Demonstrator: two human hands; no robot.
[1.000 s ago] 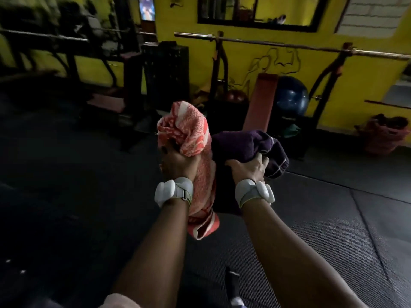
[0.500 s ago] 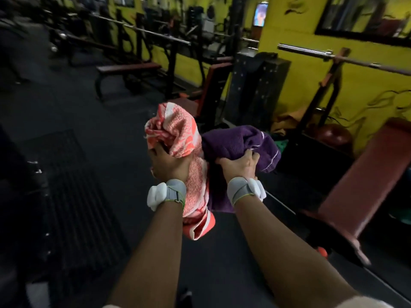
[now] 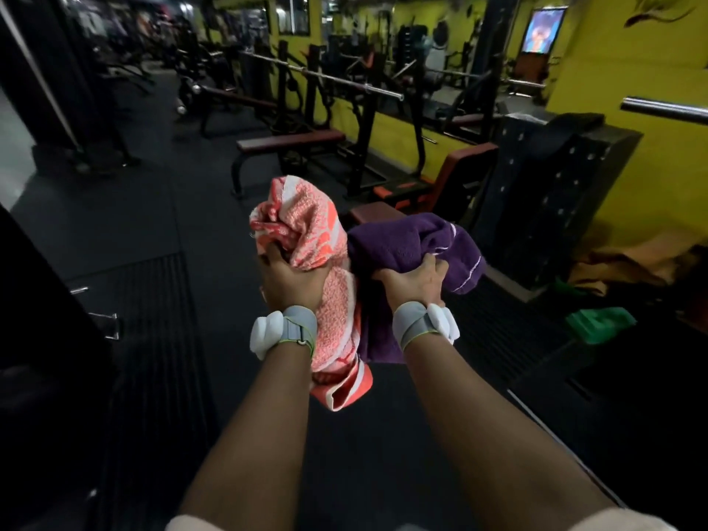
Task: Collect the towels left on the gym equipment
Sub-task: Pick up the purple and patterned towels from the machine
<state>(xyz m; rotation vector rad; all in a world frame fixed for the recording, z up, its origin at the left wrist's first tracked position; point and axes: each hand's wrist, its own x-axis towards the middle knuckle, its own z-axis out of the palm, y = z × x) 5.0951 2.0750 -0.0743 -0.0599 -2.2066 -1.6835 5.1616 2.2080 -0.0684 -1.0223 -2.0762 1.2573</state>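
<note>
**Two towels gripped at arm's length**

Both forearms reach forward, elbows cut off at the bottom edge. The left hand [image 3: 291,279] clenches a bunched orange-and-white patterned cotton towel [image 3: 306,231], its tail hanging behind the wrist. At its 3 o'clock, touching it, a crumpled purple terry towel [image 3: 413,243] is clutched by the right hand [image 3: 415,279], fingertips buried in the folds. Beyond, at 12 o'clock, a dark padded bench [image 3: 291,141] and a steel barbell [image 3: 344,83] stand in gloom; farther machines blur.

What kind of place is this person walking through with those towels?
Almost certainly a gym's weight room. A flat bench stands under a racked barbell, a black weight stack sits to the right, and more dim machines line the yellow walls.
</note>
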